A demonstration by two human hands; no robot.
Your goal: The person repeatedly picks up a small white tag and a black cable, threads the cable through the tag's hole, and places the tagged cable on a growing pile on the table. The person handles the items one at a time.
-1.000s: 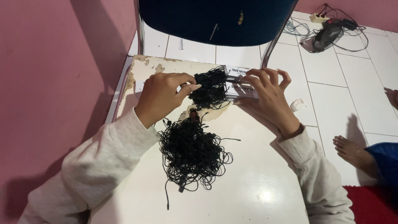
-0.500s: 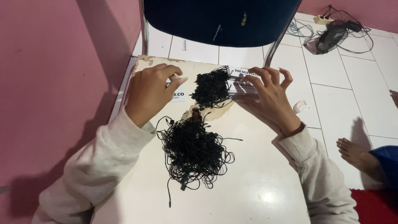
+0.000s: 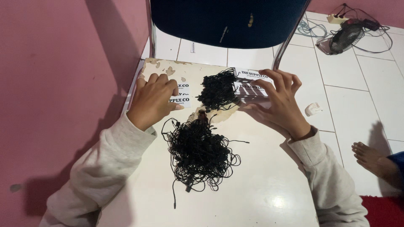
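Head view: left hand (image 3: 153, 98) curls closed over white printed tags (image 3: 180, 96) on the table (image 3: 261, 185); right hand (image 3: 280, 103) clamps a tag stack (image 3: 250, 86). Loose black cords (image 3: 200, 155) lie heaped between.

Two sets of small white rectangular card labels with black print lie at the far end of the white table (image 3: 261, 197).

One set, the left labels (image 3: 180, 94), sits under the curled fingertips of the left hand (image 3: 153, 101). Only their right ends show past the knuckles and the thumb tip, one above the other.

The other set, the right labels (image 3: 251, 88), is a flat stack held between the spread fingers and the thumb of the right hand (image 3: 280, 105). The fingertips rest along its far and right edges, the thumb under its near edge. Black strings (image 3: 218, 89) hang in a bunch from its left end, just beyond the fingertips.
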